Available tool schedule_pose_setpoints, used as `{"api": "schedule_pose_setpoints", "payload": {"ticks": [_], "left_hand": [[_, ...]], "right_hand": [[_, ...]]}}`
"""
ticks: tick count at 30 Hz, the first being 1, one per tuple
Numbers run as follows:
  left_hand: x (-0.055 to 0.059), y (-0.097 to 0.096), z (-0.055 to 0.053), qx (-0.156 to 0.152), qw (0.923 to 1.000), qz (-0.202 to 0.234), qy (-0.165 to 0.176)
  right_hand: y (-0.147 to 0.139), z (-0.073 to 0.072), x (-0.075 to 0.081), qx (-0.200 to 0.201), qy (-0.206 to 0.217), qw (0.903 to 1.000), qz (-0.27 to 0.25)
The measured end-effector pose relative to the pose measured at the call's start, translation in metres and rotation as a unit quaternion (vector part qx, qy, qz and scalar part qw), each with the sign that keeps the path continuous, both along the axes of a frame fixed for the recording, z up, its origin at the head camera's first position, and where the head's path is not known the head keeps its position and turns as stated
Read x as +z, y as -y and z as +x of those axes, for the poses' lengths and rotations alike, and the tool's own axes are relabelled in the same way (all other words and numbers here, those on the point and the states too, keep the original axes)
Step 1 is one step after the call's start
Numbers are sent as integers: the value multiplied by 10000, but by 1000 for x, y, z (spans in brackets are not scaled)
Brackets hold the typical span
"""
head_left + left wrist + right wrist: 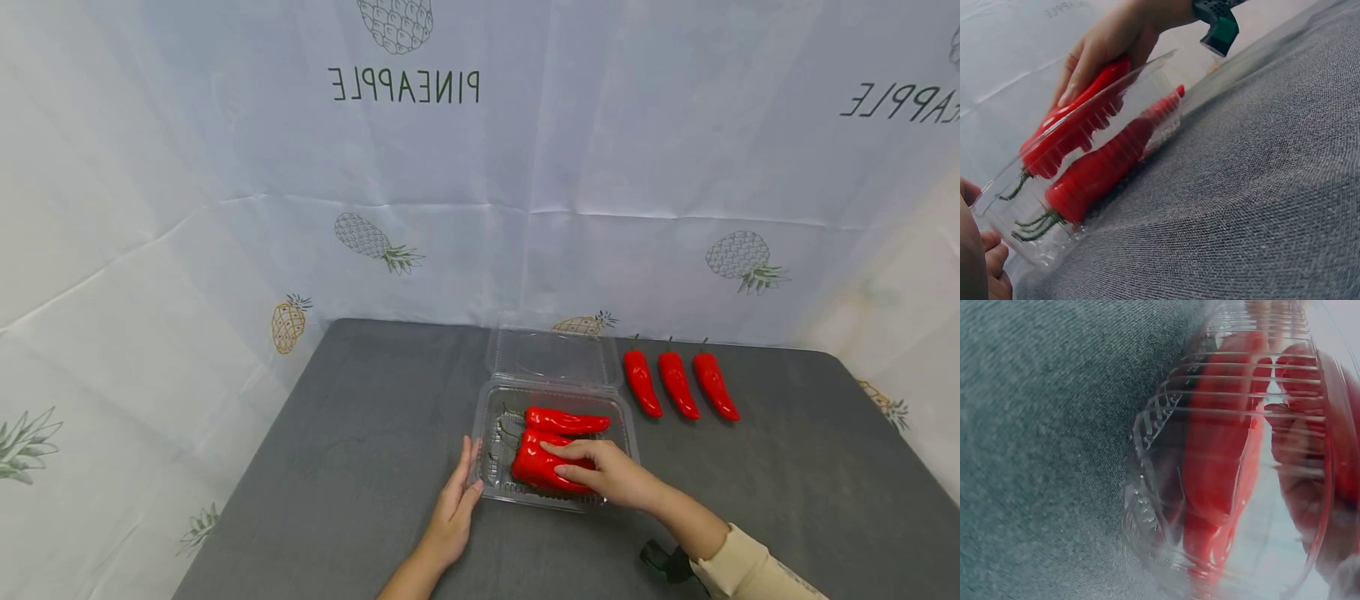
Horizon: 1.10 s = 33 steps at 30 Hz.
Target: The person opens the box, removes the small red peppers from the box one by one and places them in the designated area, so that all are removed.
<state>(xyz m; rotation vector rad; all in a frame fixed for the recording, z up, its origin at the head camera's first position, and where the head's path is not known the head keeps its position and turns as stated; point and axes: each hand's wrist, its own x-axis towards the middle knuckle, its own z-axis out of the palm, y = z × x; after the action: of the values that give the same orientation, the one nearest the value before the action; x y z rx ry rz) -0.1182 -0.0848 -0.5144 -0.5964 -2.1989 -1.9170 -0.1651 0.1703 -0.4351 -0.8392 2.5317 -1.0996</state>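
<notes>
Pepper [534, 468], gripped by right hand [609, 475], is over container [491, 429]; left hand [453, 502] touches container's side, fingers straight.

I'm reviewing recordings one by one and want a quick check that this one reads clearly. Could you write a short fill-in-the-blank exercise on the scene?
1. The person's ____ hand grips a pepper.
2. Beside the clear container, ____ loose peppers lie on the table.
3. The lid is not shut but ____.
4. The mirrored word printed on the backdrop is ____.

Missing words: right; three; open; PINEAPPLE.
</notes>
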Motion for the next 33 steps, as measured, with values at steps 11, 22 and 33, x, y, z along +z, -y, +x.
{"api": "schedule_pose_setpoints", "payload": {"ticks": [11,22,33], "left_hand": [[0,-1,0,58,9996,-9,-274],[6,-3,4,198,9996,-203,45],[5,-6,3,410,9976,-419,359]], "right_hand": [[-11,1,8,-392,306,9981,-359],[-22,1,13,-638,714,9937,-583],[-35,0,14,-991,606,9886,-955]]}}
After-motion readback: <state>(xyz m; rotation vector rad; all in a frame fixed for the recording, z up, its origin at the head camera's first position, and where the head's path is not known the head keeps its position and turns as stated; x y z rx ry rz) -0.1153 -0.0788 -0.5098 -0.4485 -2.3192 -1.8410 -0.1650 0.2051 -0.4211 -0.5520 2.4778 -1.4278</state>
